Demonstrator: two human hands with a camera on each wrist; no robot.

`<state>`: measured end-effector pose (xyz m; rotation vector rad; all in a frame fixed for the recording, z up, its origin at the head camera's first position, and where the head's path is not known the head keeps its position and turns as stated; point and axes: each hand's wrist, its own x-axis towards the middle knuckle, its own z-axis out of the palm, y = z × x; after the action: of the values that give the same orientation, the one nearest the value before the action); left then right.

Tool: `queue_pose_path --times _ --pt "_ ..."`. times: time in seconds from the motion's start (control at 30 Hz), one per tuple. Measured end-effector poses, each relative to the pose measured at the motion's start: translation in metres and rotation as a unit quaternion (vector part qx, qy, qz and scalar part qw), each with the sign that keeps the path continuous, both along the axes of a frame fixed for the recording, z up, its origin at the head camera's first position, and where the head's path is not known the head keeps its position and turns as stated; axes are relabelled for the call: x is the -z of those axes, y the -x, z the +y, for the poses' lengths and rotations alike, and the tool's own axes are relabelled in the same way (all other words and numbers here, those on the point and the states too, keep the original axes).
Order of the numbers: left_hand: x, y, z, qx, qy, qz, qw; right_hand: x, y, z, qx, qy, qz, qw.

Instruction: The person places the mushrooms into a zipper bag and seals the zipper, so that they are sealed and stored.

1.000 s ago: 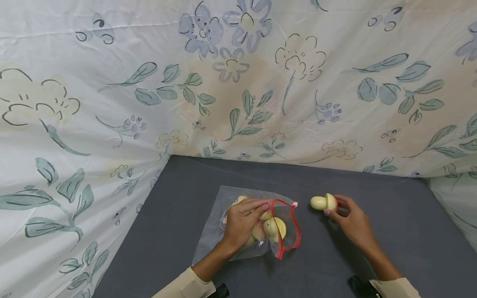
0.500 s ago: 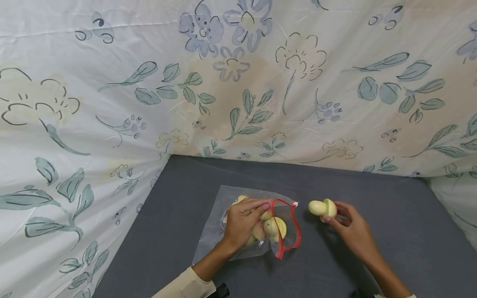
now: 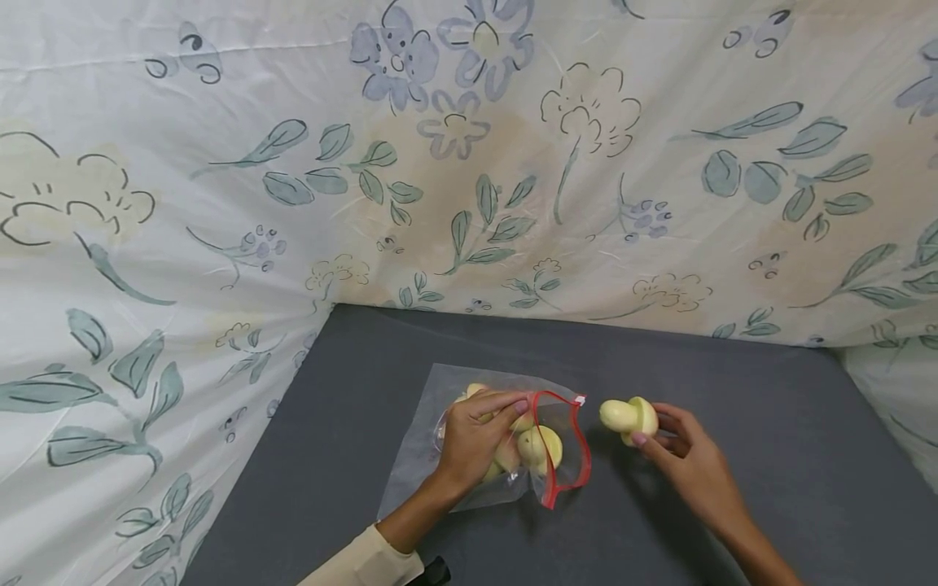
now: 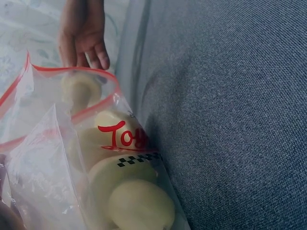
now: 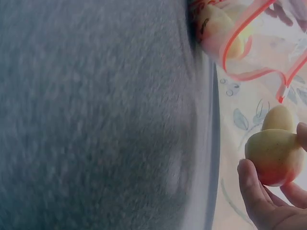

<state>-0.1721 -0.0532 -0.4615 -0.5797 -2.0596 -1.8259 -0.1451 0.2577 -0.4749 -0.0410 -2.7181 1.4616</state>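
A clear zip bag (image 3: 410, 472) with a red zip edge lies on its side, its mouth gaping to the right. Several pale yellow, rounded pieces (image 3: 536, 448) sit inside it; one shows a mushroom shape in the left wrist view. My left hand (image 3: 472, 439) pinches the bag's upper edge by the mouth between thumb and fingers. To the right, my right hand (image 3: 689, 452) holds a toy mushroom (image 3: 621, 416) by its cap, the stem pointing left at the bag's mouth. In the right wrist view the cap (image 5: 273, 155) is yellowish with a red blush, fingers around it.
A dark grey cloth (image 3: 410, 338) covers the table. Behind and to the left, a white floral curtain (image 3: 469, 163) hangs down to the table's edges. A black strap or device (image 3: 432, 572) shows by the left sleeve (image 3: 370, 561).
My right hand has brought the toy mushroom slightly left and nearer me, tilting it so its stem faces the bag's mouth. My left hand and the bag have stayed put.
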Motion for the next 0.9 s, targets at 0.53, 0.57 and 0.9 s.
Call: queue_pose_path --times 0.53,0.57,0.9 --pt "-0.001 0.000 0.001 -0.004 -0.001 0.003 1.0000 -0.006 -0.021 -0.018 -0.051 0.109 0.056 0.9912" --pt "0.000 0.000 0.002 -0.004 -0.001 0.005 1.0000 -0.007 -0.022 -0.019 -0.055 0.114 0.058 0.9903" --pt "0.001 0.001 0.002 -0.008 0.004 0.006 0.9999 -0.008 -0.025 -0.033 -0.076 0.139 0.067 0.9852"
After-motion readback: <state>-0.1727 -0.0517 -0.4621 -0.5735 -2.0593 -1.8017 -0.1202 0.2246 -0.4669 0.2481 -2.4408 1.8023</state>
